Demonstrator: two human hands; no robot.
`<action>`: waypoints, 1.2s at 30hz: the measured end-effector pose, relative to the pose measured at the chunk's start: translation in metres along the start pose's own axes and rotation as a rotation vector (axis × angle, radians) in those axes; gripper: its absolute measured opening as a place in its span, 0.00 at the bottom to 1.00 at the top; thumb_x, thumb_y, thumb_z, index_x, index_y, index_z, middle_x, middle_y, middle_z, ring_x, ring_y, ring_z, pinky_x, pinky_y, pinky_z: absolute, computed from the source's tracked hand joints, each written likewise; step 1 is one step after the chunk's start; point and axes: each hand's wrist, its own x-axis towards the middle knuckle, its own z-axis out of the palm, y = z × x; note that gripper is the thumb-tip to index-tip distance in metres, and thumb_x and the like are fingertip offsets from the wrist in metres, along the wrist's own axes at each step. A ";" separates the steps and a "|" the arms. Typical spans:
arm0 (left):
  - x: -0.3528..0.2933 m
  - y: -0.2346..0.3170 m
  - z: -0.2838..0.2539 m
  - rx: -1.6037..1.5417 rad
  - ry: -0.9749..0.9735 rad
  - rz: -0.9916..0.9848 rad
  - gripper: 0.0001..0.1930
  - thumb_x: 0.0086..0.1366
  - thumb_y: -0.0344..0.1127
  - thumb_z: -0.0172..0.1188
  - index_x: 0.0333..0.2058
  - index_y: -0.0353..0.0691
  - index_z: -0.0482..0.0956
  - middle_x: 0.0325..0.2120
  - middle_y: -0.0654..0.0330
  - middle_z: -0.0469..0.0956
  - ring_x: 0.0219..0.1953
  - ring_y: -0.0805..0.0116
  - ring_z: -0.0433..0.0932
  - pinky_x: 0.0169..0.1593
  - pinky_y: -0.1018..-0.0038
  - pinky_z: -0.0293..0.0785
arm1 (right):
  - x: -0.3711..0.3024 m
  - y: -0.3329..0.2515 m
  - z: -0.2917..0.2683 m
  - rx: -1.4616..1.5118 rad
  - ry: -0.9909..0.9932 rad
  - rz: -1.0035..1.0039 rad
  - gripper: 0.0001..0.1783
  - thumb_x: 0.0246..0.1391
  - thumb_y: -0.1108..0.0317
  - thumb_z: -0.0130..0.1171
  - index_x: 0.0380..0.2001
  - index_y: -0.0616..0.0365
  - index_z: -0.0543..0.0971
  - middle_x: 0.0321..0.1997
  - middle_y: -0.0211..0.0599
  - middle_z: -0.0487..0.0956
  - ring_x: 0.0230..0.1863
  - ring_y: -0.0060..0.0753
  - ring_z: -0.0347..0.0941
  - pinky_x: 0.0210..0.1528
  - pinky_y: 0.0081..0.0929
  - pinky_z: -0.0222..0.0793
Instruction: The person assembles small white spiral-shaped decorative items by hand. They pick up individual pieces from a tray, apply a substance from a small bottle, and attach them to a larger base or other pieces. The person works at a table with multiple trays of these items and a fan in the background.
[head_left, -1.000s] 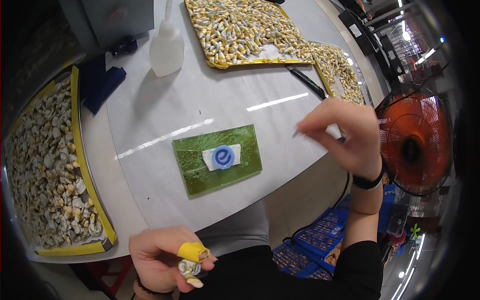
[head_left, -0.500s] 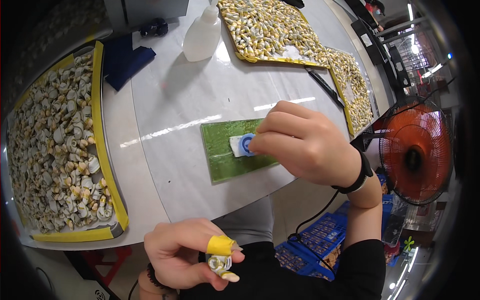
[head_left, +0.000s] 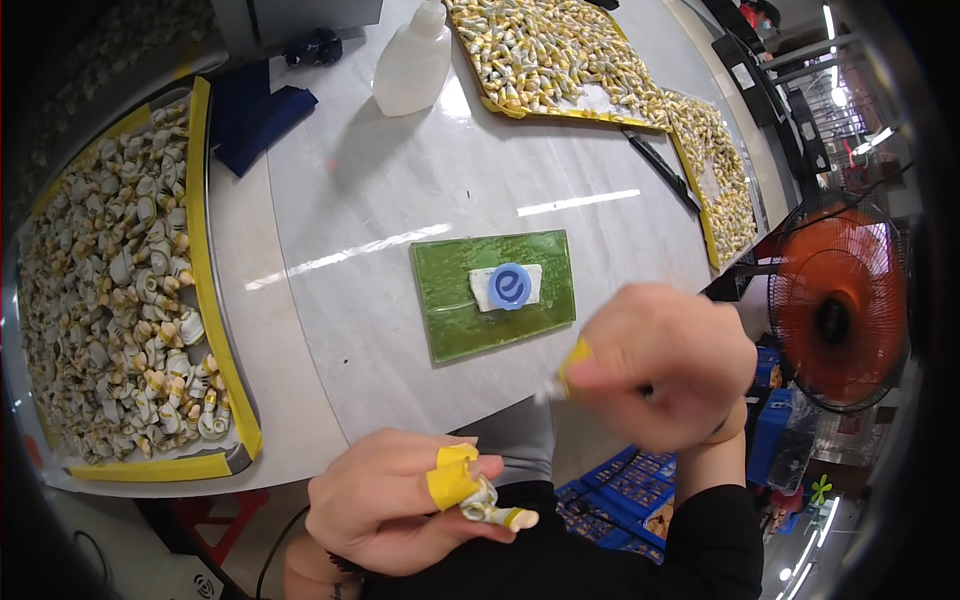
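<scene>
My left hand (head_left: 395,500) is closed at the lower middle, with yellow tape wrapped round its fingers. Pinched in its fingertips is a small white figurine (head_left: 490,506) with a tan end. My right hand (head_left: 665,360), blurred by motion, is closed in front of the table's right edge. Something tiny and whitish shows at its taped fingertip, too smeared to name. On the table between and beyond the hands lies a green rectangular slab (head_left: 448,325). A white pad (head_left: 480,292) rests on it, topped by a round blue piece (head_left: 510,286) with a darker curl.
Left of the slab stands a yellow-edged tray (head_left: 235,420) full of similar figurines. Two more filled trays (head_left: 590,118) (head_left: 695,225) lie at the far right, beside a black cutter knife (head_left: 662,170). A translucent bottle (head_left: 412,65), dark blue cloth (head_left: 262,128) and orange fan (head_left: 835,305) surround the table.
My right hand has left the blue piece on the slab and swung back toward me, right of the slab. My left hand has shifted slightly right, turning the figurine's tan end rightward.
</scene>
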 end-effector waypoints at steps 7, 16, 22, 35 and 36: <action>0.004 0.001 0.004 -0.097 -0.022 -0.005 0.15 0.46 0.31 0.71 0.33 0.33 0.81 0.32 0.56 0.80 0.34 0.60 0.80 0.42 0.68 0.78 | -0.014 -0.009 0.015 0.212 -0.001 -0.143 0.10 0.39 0.84 0.61 0.30 0.68 0.79 0.27 0.41 0.77 0.26 0.35 0.74 0.28 0.25 0.71; 0.017 0.019 -0.003 0.268 -0.241 0.058 0.17 0.43 0.33 0.73 0.32 0.35 0.81 0.28 0.58 0.80 0.31 0.63 0.79 0.40 0.69 0.79 | -0.009 -0.005 0.012 0.195 -0.130 -0.304 0.06 0.45 0.81 0.58 0.30 0.71 0.77 0.29 0.45 0.76 0.27 0.36 0.74 0.28 0.23 0.71; 0.010 0.009 0.006 0.190 -0.067 0.170 0.15 0.41 0.31 0.74 0.28 0.33 0.78 0.24 0.57 0.78 0.26 0.63 0.79 0.36 0.70 0.82 | -0.006 -0.005 0.007 0.219 -0.194 -0.314 0.07 0.44 0.80 0.59 0.29 0.71 0.76 0.31 0.46 0.75 0.28 0.38 0.74 0.28 0.25 0.72; 0.008 0.007 0.007 0.261 -0.044 0.141 0.19 0.41 0.32 0.75 0.31 0.34 0.78 0.29 0.56 0.79 0.29 0.63 0.79 0.37 0.69 0.80 | -0.016 -0.009 0.017 0.083 -0.013 -0.314 0.05 0.41 0.80 0.60 0.26 0.70 0.77 0.27 0.44 0.76 0.26 0.34 0.73 0.26 0.22 0.71; 0.008 0.007 0.010 0.285 -0.016 0.146 0.19 0.41 0.32 0.74 0.32 0.34 0.77 0.29 0.56 0.79 0.29 0.63 0.79 0.37 0.69 0.80 | -0.018 -0.010 0.020 0.052 0.008 -0.320 0.06 0.41 0.80 0.60 0.26 0.70 0.77 0.27 0.44 0.76 0.25 0.33 0.73 0.26 0.21 0.71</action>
